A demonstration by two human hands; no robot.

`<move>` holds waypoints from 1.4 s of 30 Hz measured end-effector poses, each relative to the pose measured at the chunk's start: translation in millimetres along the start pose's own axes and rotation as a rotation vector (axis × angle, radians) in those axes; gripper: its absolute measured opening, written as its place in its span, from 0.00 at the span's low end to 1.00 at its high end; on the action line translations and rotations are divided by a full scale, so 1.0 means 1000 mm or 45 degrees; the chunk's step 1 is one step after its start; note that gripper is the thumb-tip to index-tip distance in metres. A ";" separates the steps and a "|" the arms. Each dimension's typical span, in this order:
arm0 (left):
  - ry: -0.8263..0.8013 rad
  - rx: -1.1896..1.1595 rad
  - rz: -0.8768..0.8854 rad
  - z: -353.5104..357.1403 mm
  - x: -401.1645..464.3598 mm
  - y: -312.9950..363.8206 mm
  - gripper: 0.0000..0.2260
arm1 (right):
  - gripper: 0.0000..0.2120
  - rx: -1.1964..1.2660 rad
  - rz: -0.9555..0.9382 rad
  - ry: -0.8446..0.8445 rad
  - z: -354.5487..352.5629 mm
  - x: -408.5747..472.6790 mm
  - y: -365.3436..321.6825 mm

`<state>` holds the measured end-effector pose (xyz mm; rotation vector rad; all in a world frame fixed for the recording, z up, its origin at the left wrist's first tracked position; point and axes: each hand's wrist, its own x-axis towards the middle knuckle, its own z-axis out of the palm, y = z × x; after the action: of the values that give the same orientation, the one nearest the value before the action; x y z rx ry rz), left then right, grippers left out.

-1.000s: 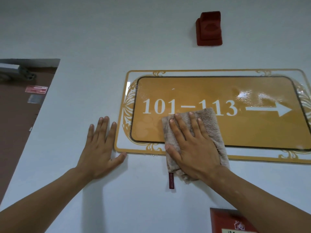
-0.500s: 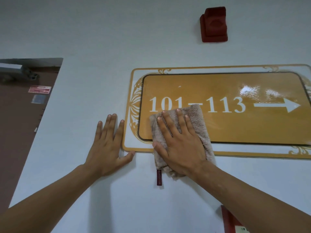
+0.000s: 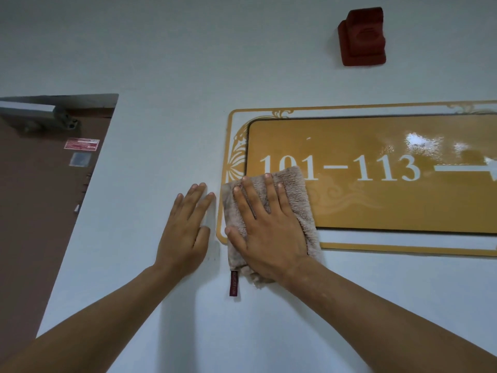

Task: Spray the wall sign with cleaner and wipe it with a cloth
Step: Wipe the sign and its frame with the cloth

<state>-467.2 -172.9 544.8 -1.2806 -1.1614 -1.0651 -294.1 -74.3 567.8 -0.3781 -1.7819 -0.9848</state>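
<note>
An orange wall sign (image 3: 376,200) reading "101-113" with a white arrow hangs on the pale wall inside a gold-edged border. Wet glare shows on its upper right. My right hand (image 3: 269,232) lies flat on a beige fluffy cloth (image 3: 298,192), pressing it over the sign's lower left corner. A dark red tag (image 3: 233,283) hangs from the cloth's bottom edge. My left hand (image 3: 185,232) rests flat on the bare wall just left of the sign, fingers together, holding nothing. No spray bottle is in view.
A red wall-mounted device (image 3: 361,37) sits above the sign. A brown door (image 3: 37,211) with a closer arm (image 3: 40,114) and small stickers fills the left edge. The sign's right end runs out of view.
My right hand has slid the cloth leftward along the sign to its lower left corner. My left hand stays planted on the wall. The view has shifted left.
</note>
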 end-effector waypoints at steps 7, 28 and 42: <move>0.192 -0.055 -0.160 -0.002 0.004 -0.006 0.32 | 0.35 -0.015 -0.009 -0.005 0.001 0.007 -0.011; -0.005 0.272 -0.214 -0.014 0.046 -0.045 0.30 | 0.33 -0.020 0.017 -0.008 0.004 0.018 -0.021; -0.177 0.513 -0.238 -0.012 0.062 -0.055 0.33 | 0.30 0.012 0.043 0.001 0.004 0.025 -0.019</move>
<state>-513.1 -183.0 613.7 -0.9534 -1.5364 -0.8265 -319.9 -87.9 580.8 -0.4009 -1.7737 -0.9519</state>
